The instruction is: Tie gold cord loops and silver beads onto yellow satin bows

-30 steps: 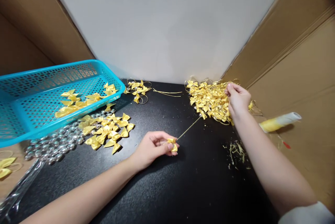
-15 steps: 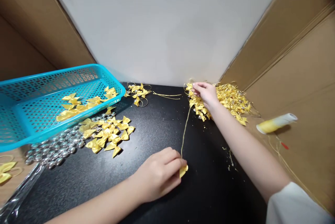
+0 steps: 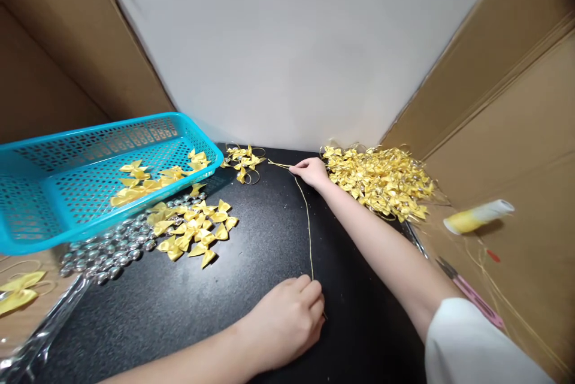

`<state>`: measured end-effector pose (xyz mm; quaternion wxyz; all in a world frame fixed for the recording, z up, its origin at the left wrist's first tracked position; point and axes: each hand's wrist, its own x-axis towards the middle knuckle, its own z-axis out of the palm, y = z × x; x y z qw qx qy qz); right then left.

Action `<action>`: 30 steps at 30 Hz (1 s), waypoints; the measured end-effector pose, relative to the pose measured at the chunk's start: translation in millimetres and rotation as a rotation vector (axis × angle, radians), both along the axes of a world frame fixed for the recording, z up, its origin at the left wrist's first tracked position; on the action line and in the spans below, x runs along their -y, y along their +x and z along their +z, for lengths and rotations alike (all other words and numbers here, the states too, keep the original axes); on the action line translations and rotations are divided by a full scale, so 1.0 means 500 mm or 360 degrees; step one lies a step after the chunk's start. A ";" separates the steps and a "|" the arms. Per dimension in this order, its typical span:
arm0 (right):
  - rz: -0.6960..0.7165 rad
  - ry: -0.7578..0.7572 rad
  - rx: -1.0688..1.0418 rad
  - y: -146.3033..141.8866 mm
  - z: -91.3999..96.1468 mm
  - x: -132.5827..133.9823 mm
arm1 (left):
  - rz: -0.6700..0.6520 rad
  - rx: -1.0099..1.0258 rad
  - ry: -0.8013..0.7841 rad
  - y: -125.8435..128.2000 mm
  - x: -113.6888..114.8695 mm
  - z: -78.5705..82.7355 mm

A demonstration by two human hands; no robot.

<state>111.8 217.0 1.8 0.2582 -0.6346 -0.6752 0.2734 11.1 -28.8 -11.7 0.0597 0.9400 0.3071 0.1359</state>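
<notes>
While the left hand (image 3: pixel 290 321) curls low over the black table (image 3: pixel 251 234), its fingers closed on one end of a thin gold cord (image 3: pixel 309 228), the right hand (image 3: pixel 313 172) reaches farther back and pinches the cord's other end narrowly between the fingertips. The cord bends slightly between the two; whatever else the left fingers enclose is hidden. Loose strands (image 3: pixel 277 163) run to the right fingertips, and I cannot tell whether these are gripped as well.

Just beside the right hand lies a heap of yellow bows (image 3: pixel 377 180) with wire-thin loops; a smaller looped group (image 3: pixel 245 159) sits near the basket's corner. The turquoise basket (image 3: pixel 67 233) holds several plain bows (image 3: pixel 139 186), and tiny pale marks on its rim are too small to read. In front of it lie silvery beads (image 3: pixel 108 246) and more bows (image 3: pixel 195 228).

On the right, a yellow-and-white tube (image 3: pixel 478 216), with its lettering, if any, illegible, rests on cardboard (image 3: pixel 516 132) near a red piece (image 3: pixel 493 256) and a pink-handled tool (image 3: pixel 478 300).
</notes>
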 end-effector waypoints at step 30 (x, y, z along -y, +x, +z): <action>0.1018 0.0174 0.0556 0.112 0.147 0.244 | 0.0835 0.0468 0.0422 -0.117 -0.140 0.041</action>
